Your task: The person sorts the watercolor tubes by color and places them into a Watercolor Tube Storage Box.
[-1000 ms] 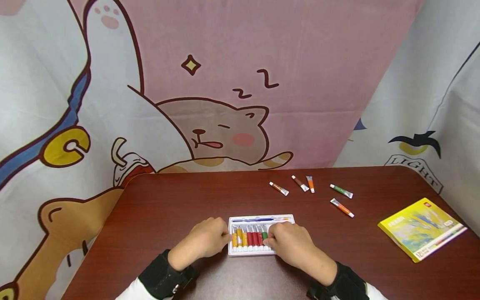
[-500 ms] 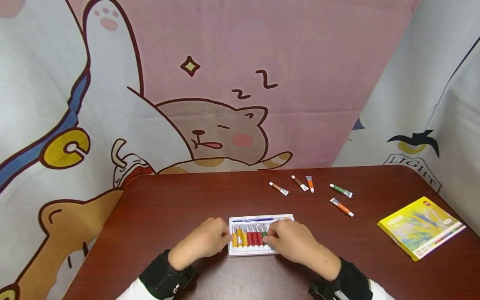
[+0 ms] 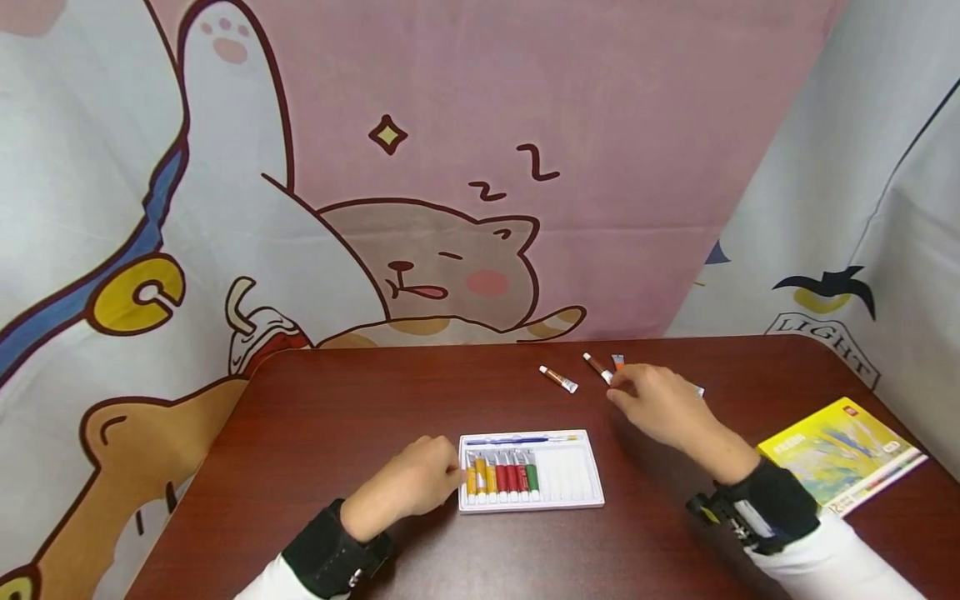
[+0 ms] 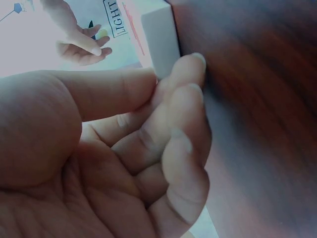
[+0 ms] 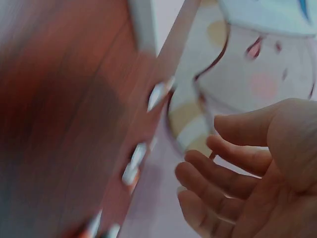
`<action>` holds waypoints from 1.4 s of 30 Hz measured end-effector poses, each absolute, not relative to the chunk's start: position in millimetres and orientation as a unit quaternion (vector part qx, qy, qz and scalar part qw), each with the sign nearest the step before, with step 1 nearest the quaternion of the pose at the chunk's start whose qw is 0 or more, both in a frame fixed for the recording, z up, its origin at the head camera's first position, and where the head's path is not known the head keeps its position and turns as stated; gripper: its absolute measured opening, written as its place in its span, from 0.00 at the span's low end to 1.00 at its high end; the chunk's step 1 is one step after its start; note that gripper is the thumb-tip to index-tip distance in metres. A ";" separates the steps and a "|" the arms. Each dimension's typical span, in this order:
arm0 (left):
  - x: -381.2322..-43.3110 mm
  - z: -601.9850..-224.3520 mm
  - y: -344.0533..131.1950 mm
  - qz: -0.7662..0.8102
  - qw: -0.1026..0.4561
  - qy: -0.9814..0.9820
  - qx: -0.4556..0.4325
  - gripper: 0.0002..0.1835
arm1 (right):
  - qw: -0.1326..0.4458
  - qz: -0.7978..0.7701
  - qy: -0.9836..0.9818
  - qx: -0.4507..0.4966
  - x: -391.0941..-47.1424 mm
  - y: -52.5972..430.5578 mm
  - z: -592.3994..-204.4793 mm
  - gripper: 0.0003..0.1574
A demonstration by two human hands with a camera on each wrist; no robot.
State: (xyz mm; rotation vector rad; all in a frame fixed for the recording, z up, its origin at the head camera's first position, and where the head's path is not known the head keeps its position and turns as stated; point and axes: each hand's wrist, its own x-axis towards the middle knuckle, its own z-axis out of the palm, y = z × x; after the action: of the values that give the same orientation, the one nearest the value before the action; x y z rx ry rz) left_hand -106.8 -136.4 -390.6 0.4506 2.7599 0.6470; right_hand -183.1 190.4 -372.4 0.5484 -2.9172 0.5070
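Observation:
My left hand point(image 3: 422, 475) holds the left end of a white plastic paint tray point(image 3: 573, 471). In the left wrist view its thumb and forefinger meet at the tray's corner point(image 4: 162, 42), the other fingers curled. Yellow, red and green paint tubes point(image 3: 501, 477) fill the tray's left slots; a blue-handled paintbrush point(image 3: 517, 440) lies along its far side. My right hand point(image 3: 663, 407) is over the far right of the table, fingers loosely bent with nothing between them. Nearest to it are a brown paint tube point(image 3: 596, 367) and an orange one point(image 3: 618, 361), partly covered by the hand.
Another brown tube point(image 3: 558, 379) lies farther left near the back edge. A tube end point(image 3: 700, 391) peeks out behind the right hand. The yellow paint box point(image 3: 840, 450) lies at the right, partly behind the right wrist. A cartoon-printed cloth point(image 3: 600, 167) hangs behind the table point(image 3: 337, 400).
My right hand has left the tray's right side and moved up and right to the loose tubes, uncovering the tray's right slots. The left hand has stayed at the tray's left end.

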 end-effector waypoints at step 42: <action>-106.2 -390.1 -136.0 0.221 0.139 0.953 0.153 0.22 | -0.053 0.121 -0.991 0.000 -239.0 292.4 -392.7 0.23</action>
State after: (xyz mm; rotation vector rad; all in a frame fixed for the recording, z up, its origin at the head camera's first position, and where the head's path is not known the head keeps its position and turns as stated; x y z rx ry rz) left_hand -106.2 -136.0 -390.1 0.4429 2.7559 0.6394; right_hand -239.0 292.4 -392.7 -0.0011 -3.2237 0.3951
